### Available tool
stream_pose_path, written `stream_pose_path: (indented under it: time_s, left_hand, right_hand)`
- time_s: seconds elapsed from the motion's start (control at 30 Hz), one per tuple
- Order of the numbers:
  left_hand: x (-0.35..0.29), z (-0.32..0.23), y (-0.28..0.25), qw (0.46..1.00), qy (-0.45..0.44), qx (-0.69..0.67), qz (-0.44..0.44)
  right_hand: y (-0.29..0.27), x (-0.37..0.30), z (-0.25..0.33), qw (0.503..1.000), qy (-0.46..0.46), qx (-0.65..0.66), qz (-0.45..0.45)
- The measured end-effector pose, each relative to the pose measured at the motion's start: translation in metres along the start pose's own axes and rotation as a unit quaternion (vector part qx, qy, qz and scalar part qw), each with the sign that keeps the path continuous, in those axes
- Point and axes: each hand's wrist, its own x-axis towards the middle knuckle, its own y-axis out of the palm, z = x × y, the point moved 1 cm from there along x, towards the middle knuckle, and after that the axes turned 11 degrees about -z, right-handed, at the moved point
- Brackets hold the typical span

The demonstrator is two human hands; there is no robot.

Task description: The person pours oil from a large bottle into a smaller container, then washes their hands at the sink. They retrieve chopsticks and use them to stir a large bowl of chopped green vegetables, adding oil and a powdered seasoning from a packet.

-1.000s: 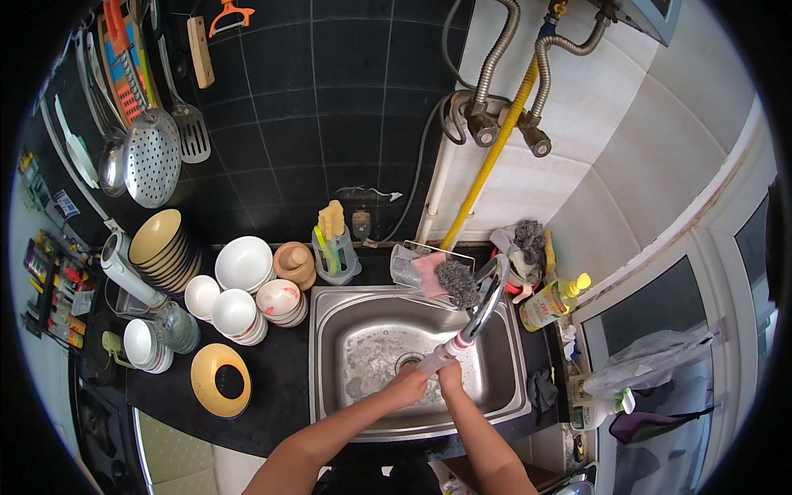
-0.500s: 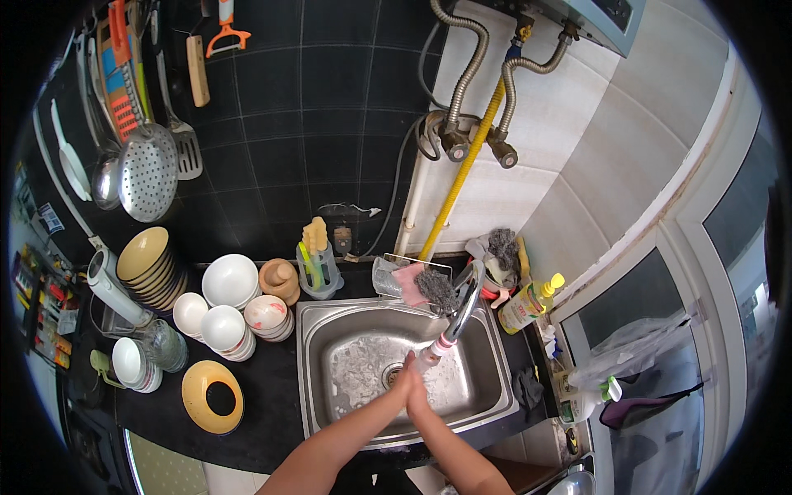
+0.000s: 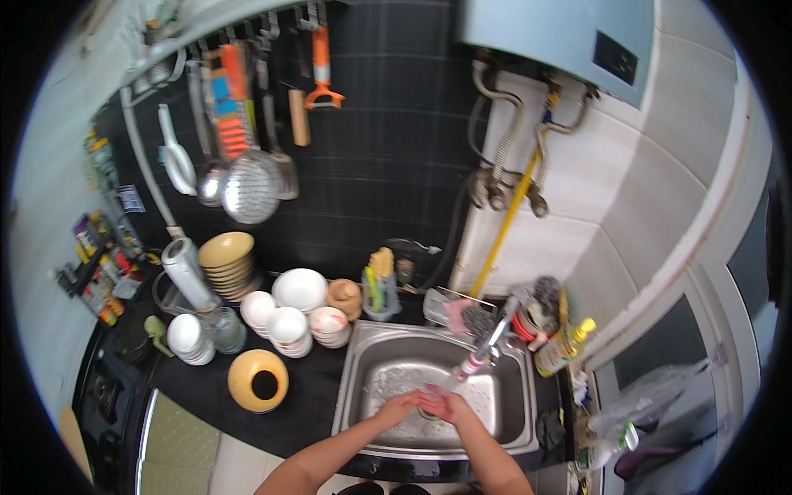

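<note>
Down in the head view: left hand (image 3: 398,407) and right hand (image 3: 445,406) pressed together over the basin of the steel sink (image 3: 363,371), fingertips meeting just below the spout of the tap (image 3: 487,351). Both palms loosely curled, fingers partly bent, nothing gripped between them as far as can be told; too small to judge any closer. Just beyond the right hand, a thin stream from the tap, landing near the knuckles. Beneath both hands, wet sink floor with a foamy patch.

Left of the left hand, on the dark counter: a yellow round pot (image 3: 258,379) with a dark opening, well apart from the sink rim. Further off on that side, stacks of white bowls (image 3: 289,326), a wide white bowl (image 3: 300,289) and a stack of tan plates (image 3: 226,257), with a steel flask (image 3: 187,272) leaning beside them. Straight ahead of the hands, past the far rim of the sink, a small holder of utensils (image 3: 379,289) and a wire rack with a pink cloth (image 3: 456,311). Right of the right hand, at the sink's corner, a yellow-capped bottle (image 3: 561,351).

High above the hands, on the black tiled wall: a perforated skimmer (image 3: 250,196), a ladle (image 3: 210,183), an orange-handled peeler (image 3: 322,66). Up to the right, a yellow pipe (image 3: 505,231) slanting down from the pale water heater (image 3: 561,37).
</note>
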Motion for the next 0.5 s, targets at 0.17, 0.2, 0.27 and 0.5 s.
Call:
stream_pose_path:
  time_s: [0.17,0.2,0.27,0.5]
  left_hand:
    - [-0.036,-0.032,-0.046,0.999,0.007,0.039,0.02]
    - [-0.054,-0.076,-0.066,0.994,-0.041,0.1,0.032]
    - [-0.075,-0.055,-0.103,0.987,-0.039,0.155,0.006]
    - [-0.211,0.021,-0.266,0.975,-0.106,-0.07,-0.184]
  right_hand:
    - [-0.043,0.019,0.027,0.98,-0.023,0.196,0.026]
    - [-0.045,0.01,0.029,0.99,-0.064,0.128,-0.008]
    - [-0.039,0.006,0.023,0.998,-0.037,0.053,0.002]
    - [-0.005,0.009,-0.008,0.939,-0.12,-0.305,-0.101]
